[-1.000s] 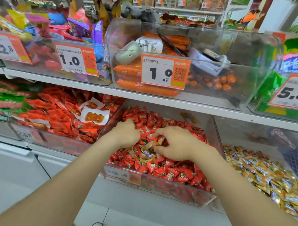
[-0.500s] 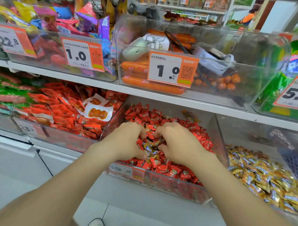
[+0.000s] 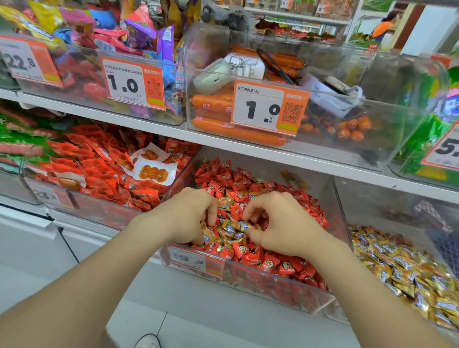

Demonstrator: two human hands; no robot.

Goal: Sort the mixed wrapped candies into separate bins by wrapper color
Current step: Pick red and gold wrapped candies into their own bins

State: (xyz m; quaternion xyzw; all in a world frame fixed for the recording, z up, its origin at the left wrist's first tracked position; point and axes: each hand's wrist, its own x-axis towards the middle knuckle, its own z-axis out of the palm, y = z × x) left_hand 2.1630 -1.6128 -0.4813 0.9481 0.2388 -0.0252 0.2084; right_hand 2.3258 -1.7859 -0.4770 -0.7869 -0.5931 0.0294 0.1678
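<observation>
Gold-wrapped candies (image 3: 230, 229) lie in a small cluster near the front edge of a clear bin (image 3: 245, 275) on the lower shelf. Red-wrapped candies (image 3: 272, 262) surround them on every side. The gold pieces point every which way, so the cluster has no single long axis.

The cluster sits directly between the two hands, which are close together but not touching. The left hand (image 3: 187, 215) touches the cluster's left side, fingers curled down into it. Whether it holds a piece cannot be told. The right hand (image 3: 280, 224) touches the right side, with thumb and forefinger pinching one gold piece.

A neighbouring bin (image 3: 379, 204) stands just beside the red bin's right wall, already holding a heap of matching gold candy (image 3: 403, 265). It lies to the right of both hands, and the right hand is the nearer. The gold pieces would most likely travel rightward, lifted over the clear wall between the bins.
</observation>
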